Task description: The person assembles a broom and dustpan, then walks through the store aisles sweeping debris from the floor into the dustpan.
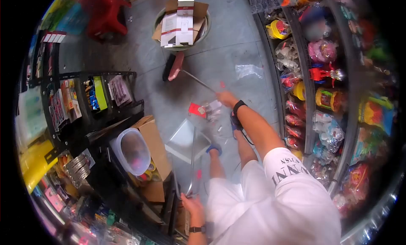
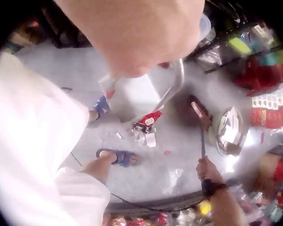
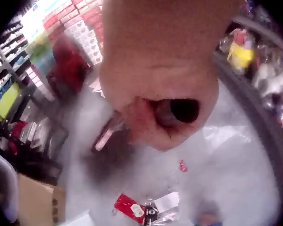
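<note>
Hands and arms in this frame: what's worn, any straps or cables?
Both forearms are bare. The right hand has a black strap at the wrist; the left hand has a black band like a watch. A white short sleeve carries black lettering. No gloves.

Right arm [image 1: 259, 128] stretched forward and down, right hand [image 1: 226, 98] fisted round broom handle [image 1: 198, 80]. Left arm [image 1: 197, 237] bent in close to the torso, left hand [image 1: 193, 205] low, fingers curled round dustpan handle [image 1: 193, 160].
</note>
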